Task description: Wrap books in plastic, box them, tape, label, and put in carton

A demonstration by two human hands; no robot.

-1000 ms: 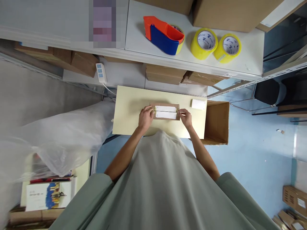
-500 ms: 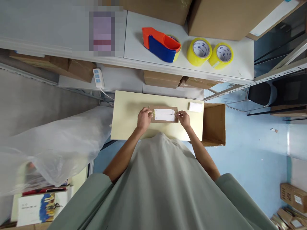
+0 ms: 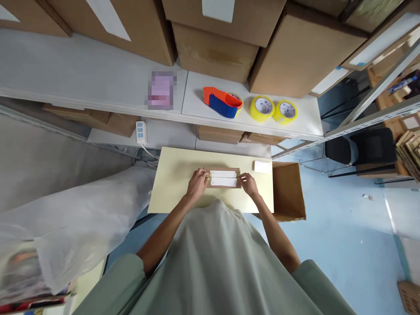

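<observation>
A small brown cardboard box (image 3: pixel 224 187) lies on the pale yellow table in front of me. White panels (image 3: pixel 223 181) show on its top, split lengthwise by a thin dark line. At the box's left end, my left hand (image 3: pixel 197 183) is closed, its fingertips pinched on the edge. My right hand (image 3: pixel 248 183) pinches the opposite end the same way. Small shiny yellowish bits show beside both sets of fingertips; what exactly is between them is too small to tell. A flat white block (image 3: pixel 262 166) rests near the table's back right corner.
The table (image 3: pixel 173 188) stands against a grey shelf (image 3: pixel 131 83) holding an orange-and-blue tape dispenser (image 3: pixel 223 103), yellow tape rolls (image 3: pixel 261 108) and large cartons (image 3: pixel 213 52). An open carton (image 3: pixel 288 190) adjoins the table's right side. Plastic sheeting (image 3: pixel 82 205) bulges at left, near a power strip (image 3: pixel 141 132).
The camera view has tilted up, so more cartons on the shelf show and the table sits lower. Both hands stay pinched at the box's ends; the dark line across the white top looks more distinct.
</observation>
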